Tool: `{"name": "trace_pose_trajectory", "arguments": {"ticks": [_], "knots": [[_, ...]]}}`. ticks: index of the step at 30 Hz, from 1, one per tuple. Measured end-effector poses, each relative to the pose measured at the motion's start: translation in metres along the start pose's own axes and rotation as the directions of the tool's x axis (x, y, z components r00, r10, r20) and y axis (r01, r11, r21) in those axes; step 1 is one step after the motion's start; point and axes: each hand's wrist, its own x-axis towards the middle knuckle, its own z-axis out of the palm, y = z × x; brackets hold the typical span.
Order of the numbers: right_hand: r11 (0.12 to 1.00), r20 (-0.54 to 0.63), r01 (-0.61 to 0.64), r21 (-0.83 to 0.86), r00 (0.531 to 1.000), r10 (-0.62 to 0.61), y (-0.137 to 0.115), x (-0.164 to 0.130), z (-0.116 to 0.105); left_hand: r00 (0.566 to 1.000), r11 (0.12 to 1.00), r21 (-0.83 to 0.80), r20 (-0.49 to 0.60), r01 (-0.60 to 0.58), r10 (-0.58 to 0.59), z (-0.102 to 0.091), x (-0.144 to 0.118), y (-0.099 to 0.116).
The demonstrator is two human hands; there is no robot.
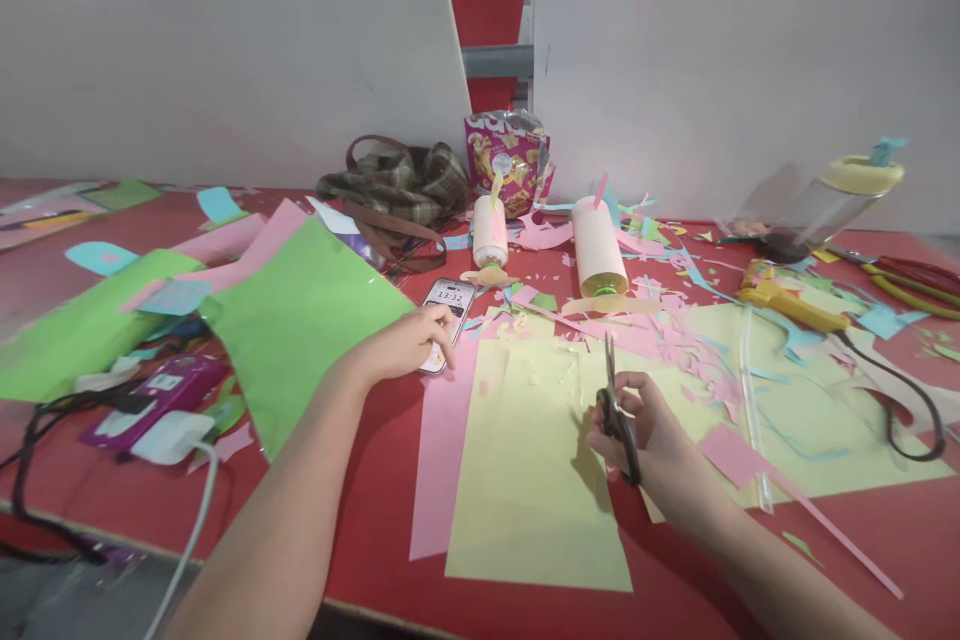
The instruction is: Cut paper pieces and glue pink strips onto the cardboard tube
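My left hand [409, 340] rests over the lower right of a smartphone [451, 295], its fingers bent but apart on the lit screen, which reads 13:32. It is not wrapped round the phone. A pair of black-handled scissors [611, 400] is in my right hand [649, 430], blades pointing up and away. Below the scissors lies a pale yellow sheet of paper [536, 490], partly over a pink sheet [439, 470]. Beyond stand two cream paper-wrapped cylinders, a smaller one [490, 228] and a larger one [598, 245], each with a paper strip on top.
Green paper [300, 310] covers the left, near a purple box [161, 395] and white charger [174, 435]. A yellow glue gun [795, 300] with a black cord lies right, by a clear tilted bottle [832, 210]. A plaid bag [412, 180] and snack bag [508, 160] sit behind.
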Motion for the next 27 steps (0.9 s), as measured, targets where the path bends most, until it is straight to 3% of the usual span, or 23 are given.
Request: {"name": "trace_pose_trajectory", "arguments": {"ticks": [6, 11, 16, 23, 27], "knots": [[1.000, 0.006, -0.010, 0.010, 1.000, 0.010, 0.001, 0.001, 0.001, 0.943, 0.980, 0.159, -0.327, 0.118, -0.060, 0.005, 0.008, -0.012], [1.000, -0.004, 0.004, 0.014, 1.000, -0.004, 0.002, 0.001, 0.000, 0.927, 0.941, 0.290, -0.370, 0.176, -0.059, 0.019, 0.019, -0.017], [1.000, 0.002, -0.001, 0.012, 1.000, 0.001, 0.000, 0.000, -0.001, 0.924, 0.964, 0.249, -0.382, 0.095, 0.008, 0.022, 0.019, -0.009], [1.000, 0.008, -0.008, 0.016, 1.000, 0.008, 0.000, 0.000, -0.001, 0.894, 0.950, 0.280, -0.449, 0.137, 0.003, 0.019, 0.020, -0.012], [1.000, -0.002, -0.011, 0.002, 1.000, 0.011, 0.000, 0.000, -0.002, 0.922, 0.931, 0.353, -0.383, 0.088, 0.058, 0.018, 0.015, -0.009]]}}
